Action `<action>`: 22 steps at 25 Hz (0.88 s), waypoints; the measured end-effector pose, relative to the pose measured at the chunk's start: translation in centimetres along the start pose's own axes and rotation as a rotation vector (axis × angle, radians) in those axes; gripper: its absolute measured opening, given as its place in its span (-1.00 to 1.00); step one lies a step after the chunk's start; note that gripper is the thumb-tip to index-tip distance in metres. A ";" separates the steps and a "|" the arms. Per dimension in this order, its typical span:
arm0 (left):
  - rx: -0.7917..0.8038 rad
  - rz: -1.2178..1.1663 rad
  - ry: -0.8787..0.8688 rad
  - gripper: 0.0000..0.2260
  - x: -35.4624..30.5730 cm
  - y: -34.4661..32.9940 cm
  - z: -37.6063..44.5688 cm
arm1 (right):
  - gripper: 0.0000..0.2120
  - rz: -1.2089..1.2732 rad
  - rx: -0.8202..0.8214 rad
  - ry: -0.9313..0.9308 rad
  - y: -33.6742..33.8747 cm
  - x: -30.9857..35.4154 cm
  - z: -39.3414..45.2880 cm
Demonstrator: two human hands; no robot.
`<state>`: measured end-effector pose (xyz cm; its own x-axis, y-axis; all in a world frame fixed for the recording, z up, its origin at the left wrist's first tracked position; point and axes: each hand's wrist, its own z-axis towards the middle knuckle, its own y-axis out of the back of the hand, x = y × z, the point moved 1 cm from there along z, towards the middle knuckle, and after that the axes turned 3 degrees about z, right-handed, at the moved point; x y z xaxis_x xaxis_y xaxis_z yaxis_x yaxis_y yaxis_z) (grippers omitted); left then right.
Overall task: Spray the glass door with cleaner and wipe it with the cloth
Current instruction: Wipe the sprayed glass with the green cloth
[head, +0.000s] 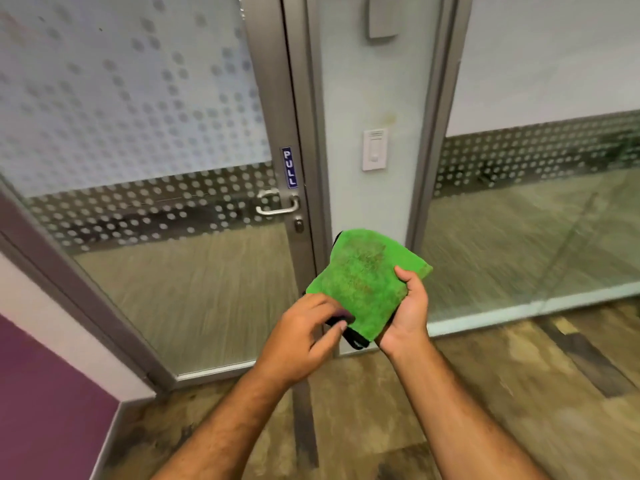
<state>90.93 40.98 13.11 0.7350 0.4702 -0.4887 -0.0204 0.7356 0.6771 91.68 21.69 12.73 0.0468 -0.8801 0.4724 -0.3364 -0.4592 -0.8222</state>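
Observation:
A folded green cloth (363, 278) with a black edge and a brownish stain is held in front of me at waist height. My right hand (407, 310) cups it from below, thumb pressed on its right side. My left hand (304, 336) pinches its lower left black edge. The glass door (156, 168) stands shut on the left, with a frosted dotted band, a metal frame, a lever handle (277, 204) and a blue PULL sign (289, 167). No spray bottle is in view.
A narrow wall strip carries a white switch (374, 149) and a grey box (382, 15). A fixed glass panel (536, 220) fills the right. A purple wall (52, 393) stands at the left. The floor is patterned.

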 end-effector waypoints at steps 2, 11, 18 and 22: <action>-0.152 -0.032 0.151 -0.91 2.4 1.2 1.4 | -0.64 -0.026 0.045 -0.035 -2.2 -0.6 2.6; -0.466 -0.021 0.419 -0.80 13.7 10.2 3.7 | -0.54 -0.054 0.106 -0.191 -12.8 -8.1 10.4; -0.621 0.049 0.335 -0.59 23.0 22.2 7.2 | -0.46 -0.106 0.152 0.075 -25.7 -17.2 14.2; -0.653 0.158 0.228 -0.60 28.2 31.4 9.0 | -0.62 -0.119 0.135 0.319 -34.5 -22.4 16.1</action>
<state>117.16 72.99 25.57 0.5306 0.6332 -0.5635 -0.5698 0.7586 0.3159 117.36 55.27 25.39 -0.2242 -0.7475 0.6252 -0.2181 -0.5868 -0.7798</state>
